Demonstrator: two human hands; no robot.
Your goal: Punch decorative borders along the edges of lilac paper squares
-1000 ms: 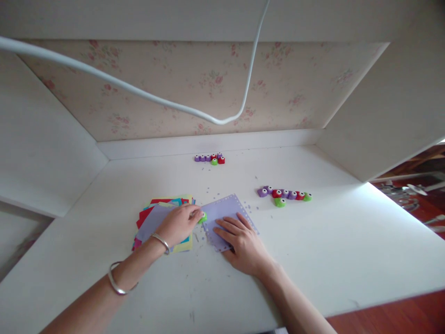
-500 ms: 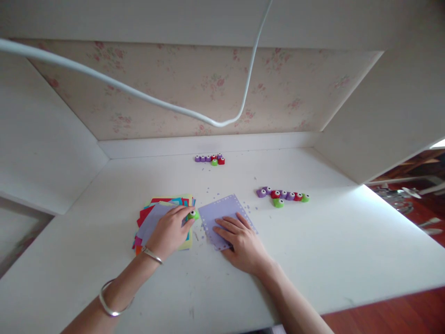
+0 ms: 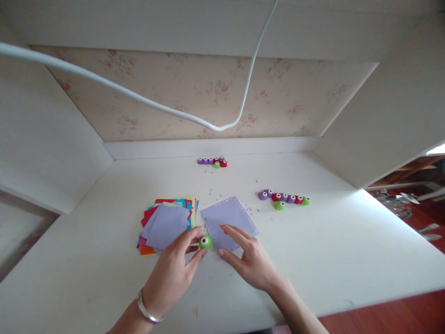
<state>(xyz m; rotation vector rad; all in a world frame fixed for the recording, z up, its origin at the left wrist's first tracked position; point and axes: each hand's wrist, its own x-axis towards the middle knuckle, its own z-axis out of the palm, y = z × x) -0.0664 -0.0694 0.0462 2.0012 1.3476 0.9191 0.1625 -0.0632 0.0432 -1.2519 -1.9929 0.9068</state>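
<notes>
Between the fingers and thumb of my left hand (image 3: pixel 179 264) is a small green craft punch (image 3: pixel 205 241) with a white and black top. It sits by the lower left edge of a purple paper sheet (image 3: pixel 227 213), whose edges carry rows of small punched holes. My right hand (image 3: pixel 252 260) hovers at the sheet's lower right part, fingers apart and holding nothing; I cannot tell whether its fingertips touch the paper. Left of the sheet, behind my left hand, lies a stack of coloured paper (image 3: pixel 167 225) with purple on top.
Purple, red and green punches (image 3: pixel 285 198) stand in a row at the right. Another cluster of punches (image 3: pixel 211 161) is near the back wall. Tiny paper bits are scattered round the sheet. A white cable (image 3: pixel 156 104) hangs across the view above the white desk (image 3: pixel 330 241).
My left hand has brought the green punch nearer, from beside the paper stack to the sheet's lower left edge. My right hand has lifted from lying flat, its thumb now spread.
</notes>
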